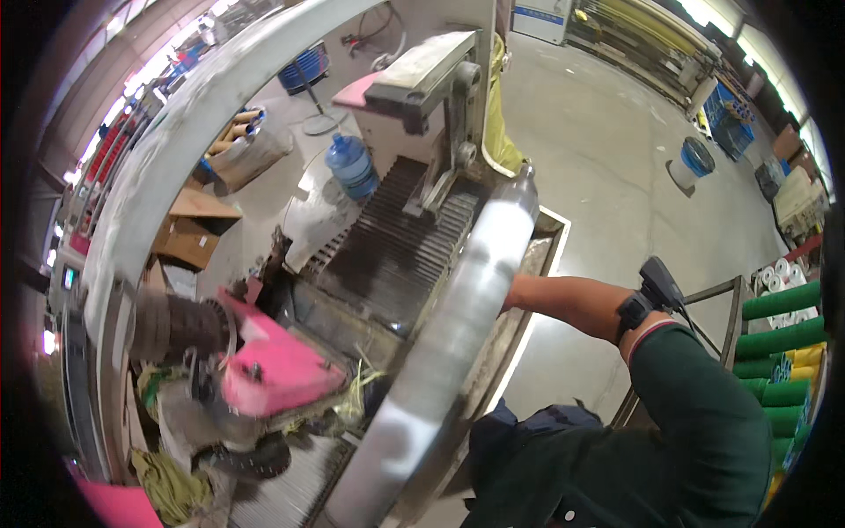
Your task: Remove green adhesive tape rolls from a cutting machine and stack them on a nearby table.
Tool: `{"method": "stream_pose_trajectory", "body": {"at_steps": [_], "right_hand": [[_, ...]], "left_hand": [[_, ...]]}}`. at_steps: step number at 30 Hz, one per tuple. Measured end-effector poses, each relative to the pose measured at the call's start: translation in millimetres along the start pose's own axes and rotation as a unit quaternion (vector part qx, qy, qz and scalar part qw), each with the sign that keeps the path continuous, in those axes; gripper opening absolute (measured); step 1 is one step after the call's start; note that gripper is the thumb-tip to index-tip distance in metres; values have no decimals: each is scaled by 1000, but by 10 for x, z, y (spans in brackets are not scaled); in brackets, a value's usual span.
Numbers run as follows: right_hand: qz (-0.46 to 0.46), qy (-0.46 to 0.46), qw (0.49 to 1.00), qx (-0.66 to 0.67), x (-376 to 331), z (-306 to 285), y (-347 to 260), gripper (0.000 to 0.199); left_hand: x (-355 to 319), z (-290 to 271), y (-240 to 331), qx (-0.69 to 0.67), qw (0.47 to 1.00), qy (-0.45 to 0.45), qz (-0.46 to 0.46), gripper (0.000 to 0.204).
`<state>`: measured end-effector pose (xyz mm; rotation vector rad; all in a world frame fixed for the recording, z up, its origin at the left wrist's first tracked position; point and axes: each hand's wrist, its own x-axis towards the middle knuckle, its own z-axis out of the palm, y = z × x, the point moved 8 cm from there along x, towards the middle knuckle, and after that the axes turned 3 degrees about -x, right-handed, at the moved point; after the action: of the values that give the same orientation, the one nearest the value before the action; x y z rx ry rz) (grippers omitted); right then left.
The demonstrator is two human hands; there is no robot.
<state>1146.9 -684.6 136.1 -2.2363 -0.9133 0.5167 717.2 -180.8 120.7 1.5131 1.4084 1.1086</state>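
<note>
A long metal cylinder [444, 330], grey with bright glare patches, runs diagonally through the machine, from the lower middle up to a narrow end at the top right. My right hand [514, 291] reaches to the cylinder's right side, about midway along. Its fingers are hidden behind the cylinder, so I cannot tell whether they grip it. A dark band with a black device [647, 299] is strapped on my right forearm, below a dark green sleeve. My left hand is out of view.
Ribbed dark bellows covers [387, 242] lie left of the cylinder, with a metal bracket [444, 114] above. A pink guard [273, 370] and chuck [189, 327] stand at lower left. Beyond are a blue water jug [350, 165], a bin [693, 163] and green rolls [783, 339].
</note>
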Motion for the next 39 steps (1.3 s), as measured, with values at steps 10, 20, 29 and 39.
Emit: {"method": "stream_pose_trajectory", "body": {"at_steps": [10, 20, 29, 39], "right_hand": [[-101, -56, 917, 382, -67, -663, 1443, 96], [180, 75, 943, 271, -852, -2842, 3145, 83], [327, 241, 876, 259, -2377, -5641, 5401, 62], [441, 536, 701, 165, -6347, -6371, 4948, 65]], "left_hand": [[-1428, 1519, 1212, -65, 997, -51, -5, 68], [-4014, 2813, 2056, -48, 997, -57, 13, 68], [-6112, 4727, 1504, -302, 780, -474, -275, 65], [-8792, 6699, 3641, -363, 586, -656, -308, 58]]}}
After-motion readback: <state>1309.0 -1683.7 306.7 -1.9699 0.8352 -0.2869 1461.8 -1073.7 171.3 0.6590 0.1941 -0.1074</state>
